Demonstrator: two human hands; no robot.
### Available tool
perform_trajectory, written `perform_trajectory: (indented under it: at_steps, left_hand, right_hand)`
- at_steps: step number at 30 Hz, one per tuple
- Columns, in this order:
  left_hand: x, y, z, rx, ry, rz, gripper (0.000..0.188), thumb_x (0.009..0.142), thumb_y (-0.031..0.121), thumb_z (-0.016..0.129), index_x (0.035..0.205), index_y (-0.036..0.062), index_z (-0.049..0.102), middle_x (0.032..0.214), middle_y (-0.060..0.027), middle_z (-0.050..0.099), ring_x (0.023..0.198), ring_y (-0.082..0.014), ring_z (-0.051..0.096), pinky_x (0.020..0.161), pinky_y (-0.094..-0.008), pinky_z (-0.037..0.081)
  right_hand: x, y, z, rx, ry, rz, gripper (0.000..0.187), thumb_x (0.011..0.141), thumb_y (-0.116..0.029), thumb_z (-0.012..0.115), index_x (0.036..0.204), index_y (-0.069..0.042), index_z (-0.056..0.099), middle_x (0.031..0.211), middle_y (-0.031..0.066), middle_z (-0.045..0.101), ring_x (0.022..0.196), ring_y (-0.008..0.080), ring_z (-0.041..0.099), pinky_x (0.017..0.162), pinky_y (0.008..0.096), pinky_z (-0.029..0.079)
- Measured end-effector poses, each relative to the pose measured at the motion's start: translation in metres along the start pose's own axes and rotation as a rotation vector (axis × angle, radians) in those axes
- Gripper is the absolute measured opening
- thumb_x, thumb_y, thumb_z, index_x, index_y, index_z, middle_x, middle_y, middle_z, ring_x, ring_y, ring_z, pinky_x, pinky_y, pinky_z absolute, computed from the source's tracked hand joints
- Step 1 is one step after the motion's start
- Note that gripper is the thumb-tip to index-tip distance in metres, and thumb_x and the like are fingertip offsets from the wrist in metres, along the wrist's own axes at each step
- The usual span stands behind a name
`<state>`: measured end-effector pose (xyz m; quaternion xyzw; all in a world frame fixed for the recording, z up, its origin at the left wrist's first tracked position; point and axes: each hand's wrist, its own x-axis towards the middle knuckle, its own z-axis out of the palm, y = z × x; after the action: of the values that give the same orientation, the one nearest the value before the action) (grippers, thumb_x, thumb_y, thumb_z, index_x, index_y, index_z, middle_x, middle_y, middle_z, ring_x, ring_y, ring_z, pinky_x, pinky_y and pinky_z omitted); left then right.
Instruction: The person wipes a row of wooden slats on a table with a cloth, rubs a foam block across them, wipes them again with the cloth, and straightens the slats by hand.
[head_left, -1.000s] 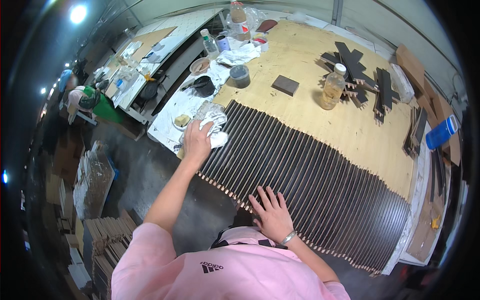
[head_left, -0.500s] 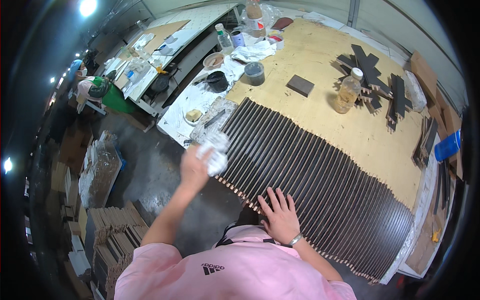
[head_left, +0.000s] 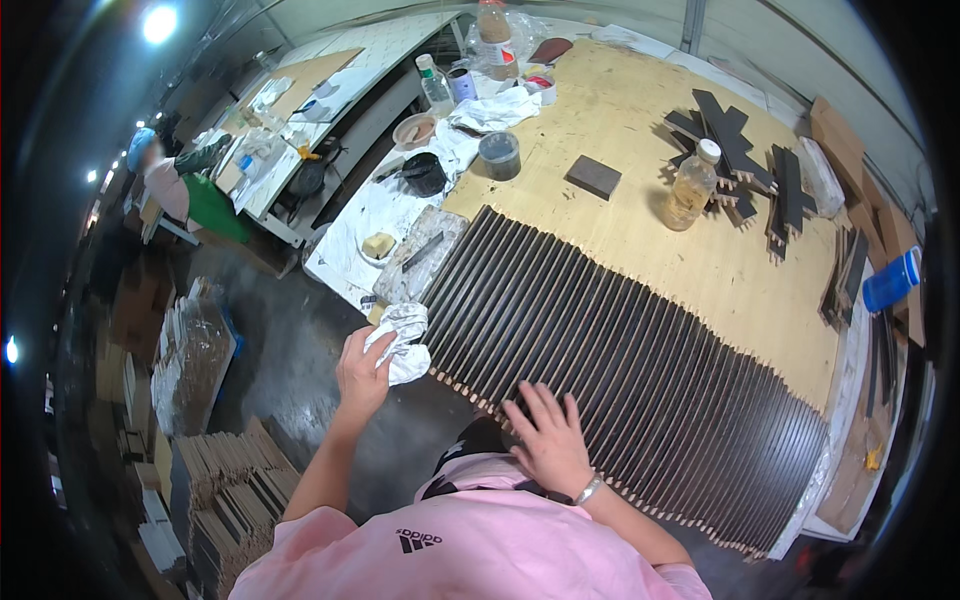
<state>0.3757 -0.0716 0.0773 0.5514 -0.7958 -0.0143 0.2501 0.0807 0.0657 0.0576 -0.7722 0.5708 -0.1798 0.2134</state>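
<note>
A long row of dark wooden slats (head_left: 620,370) with pale peg-like ends lies side by side along the near edge of the table. At the row's left end, my left hand (head_left: 361,372) grips a crumpled white cloth (head_left: 404,343), which hangs just off the slats by the table corner. My right hand (head_left: 549,435), with a band on its wrist, has its fingers spread over the near ends of the slats. Next to the cloth, a stained slab (head_left: 425,262) carries a thin dark strip, and a dish with a yellowish sponge (head_left: 378,246) sits beside it.
Farther back stand a black pot (head_left: 424,175), a grey tub (head_left: 500,156) and a bottle of amber liquid (head_left: 691,185). A dark block (head_left: 593,177) and loose dark slats (head_left: 735,145) lie on the board. Stacked slats (head_left: 235,490) are at lower left; a person (head_left: 175,185) works beyond.
My left hand has drawn the cloth left and toward me, off the end slats. My right hand has shifted slightly, its fingers lifting a little. The far person has turned and reaches to their table.
</note>
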Motion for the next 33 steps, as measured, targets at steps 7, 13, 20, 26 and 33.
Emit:
perform_trajectory:
  at_steps: [7,13,20,26,33]
  left_hand:
    - [0.074,0.002,0.017,-0.178,0.014,0.224,0.045,0.074,0.000,0.069,0.118,0.0103,0.069,0.117,-0.0184,0.061,0.104,-0.0396,0.060,0.088,-0.0438,0.050]
    - [0.105,-0.013,0.040,-0.206,-0.498,0.855,0.042,0.069,0.010,0.072,0.111,0.0153,0.072,0.113,-0.0135,0.062,0.100,-0.0324,0.062,0.083,-0.0404,0.050]
    - [0.257,-0.008,0.168,-0.153,-0.194,0.928,0.030,0.078,0.016,0.070,0.108,0.0169,0.070,0.106,-0.0130,0.060,0.102,-0.0303,0.058,0.085,-0.0444,0.045]
    - [0.343,0.030,0.186,-0.207,-0.360,0.596,0.028,0.083,0.016,0.070,0.111,0.0164,0.073,0.098,-0.0125,0.067,0.100,-0.0346,0.063,0.087,-0.0465,0.050]
    - [0.352,-0.013,0.223,-0.556,-0.917,0.301,0.028,0.086,0.014,0.065,0.108,-0.0027,0.069,0.096,-0.0166,0.073,0.083,-0.0232,0.066,0.077,-0.0349,0.050]
  right_hand:
    - [0.115,-0.043,0.058,0.015,0.090,-0.451,0.060,0.085,-0.012,0.062,0.143,-0.006,0.047,0.153,0.0141,0.041,0.143,0.0295,0.036,0.116,0.0473,0.030]
    - [0.162,-0.061,0.092,0.100,-0.123,-0.158,0.052,0.093,-0.012,0.047,0.144,-0.009,0.048,0.148,0.0111,0.047,0.136,0.0254,0.046,0.112,0.0391,0.037]
    - [0.166,-0.067,0.098,-0.137,-0.021,-0.209,0.053,0.095,-0.013,0.043,0.148,-0.005,0.041,0.161,0.0044,0.032,0.148,0.0181,0.030,0.121,0.0388,0.027]
    - [0.168,-0.071,0.097,-0.095,-0.027,-0.162,0.054,0.095,-0.012,0.046,0.149,-0.010,0.040,0.160,0.0021,0.033,0.147,0.0176,0.033,0.120,0.0392,0.029]
    - [0.168,-0.073,0.093,-0.076,-0.014,-0.130,0.057,0.094,-0.012,0.047,0.150,-0.013,0.038,0.161,0.0029,0.033,0.147,0.0197,0.033,0.120,0.0386,0.029]
